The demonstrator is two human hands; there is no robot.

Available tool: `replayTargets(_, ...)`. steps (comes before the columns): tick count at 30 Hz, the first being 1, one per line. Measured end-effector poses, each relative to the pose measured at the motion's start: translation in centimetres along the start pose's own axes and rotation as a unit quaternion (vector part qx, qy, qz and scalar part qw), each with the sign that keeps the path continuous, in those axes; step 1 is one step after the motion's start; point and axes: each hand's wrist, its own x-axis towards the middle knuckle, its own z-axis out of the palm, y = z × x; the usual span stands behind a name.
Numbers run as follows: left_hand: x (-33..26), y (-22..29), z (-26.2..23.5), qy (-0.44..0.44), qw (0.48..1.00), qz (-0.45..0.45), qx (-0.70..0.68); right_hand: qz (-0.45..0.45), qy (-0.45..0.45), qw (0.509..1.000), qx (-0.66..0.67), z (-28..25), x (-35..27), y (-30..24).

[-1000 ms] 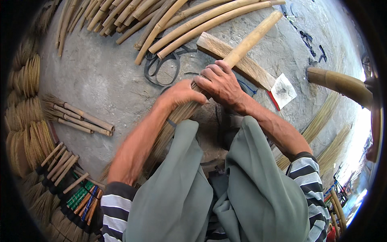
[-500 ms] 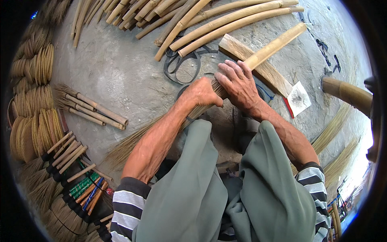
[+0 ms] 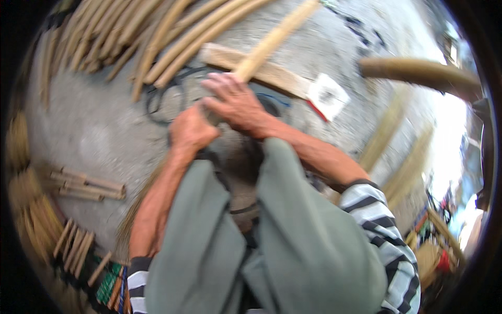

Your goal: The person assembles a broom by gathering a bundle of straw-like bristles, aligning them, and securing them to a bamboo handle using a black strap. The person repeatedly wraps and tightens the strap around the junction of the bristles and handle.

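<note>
A broom with a pale bamboo handle (image 3: 274, 42) lies slantwise across my knees. Its handle points away to the upper right, and its long thin bristles (image 3: 130, 214) trail down to the left beside my left forearm. My left hand (image 3: 193, 128) is closed round the neck of the broom. Just beyond it, my right hand (image 3: 239, 107) lies over the base of the handle, fingers curving across it; motion blurs the fingertips. Under the handle sits a squared wooden block (image 3: 285, 79). My hands hide the join between bristles and handle.
Curved bamboo poles (image 3: 117, 31) are heaped at the far left, near black strap loops (image 3: 154, 104). A white sheet with a red edge (image 3: 328, 98) touches the block. Rightward are a thick bamboo post (image 3: 413, 72) and loose bristles (image 3: 384, 128). Short-handled brushes (image 3: 78, 251) lie lower left.
The whole view has swung, so the scene sits further left and is blurred. Both hands stay on the broom; the right hand still lies over the base of its handle.
</note>
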Motion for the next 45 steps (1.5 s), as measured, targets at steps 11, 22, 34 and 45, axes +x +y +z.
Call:
replayTargets(11,-1.0,0.6,0.3,0.037,0.999,0.012,-0.001,0.161,0.054,0.985,-0.017,-7.7,-11.1,1.4)
replayTargets(22,0.1,0.1,0.6,0.053,0.995,0.083,-0.023,0.758,0.175,0.624,0.066,-20.2,-47.3,2.0)
replayTargets(34,-1.3,1.1,-0.4,0.041,0.997,0.063,-0.022,0.466,0.063,0.873,0.128,-9.9,-31.8,-10.3)
replayTargets(45,-1.0,1.0,0.0,0.033,0.998,0.048,-0.032,0.422,-0.023,0.906,-0.015,-6.1,-23.7,-4.7)
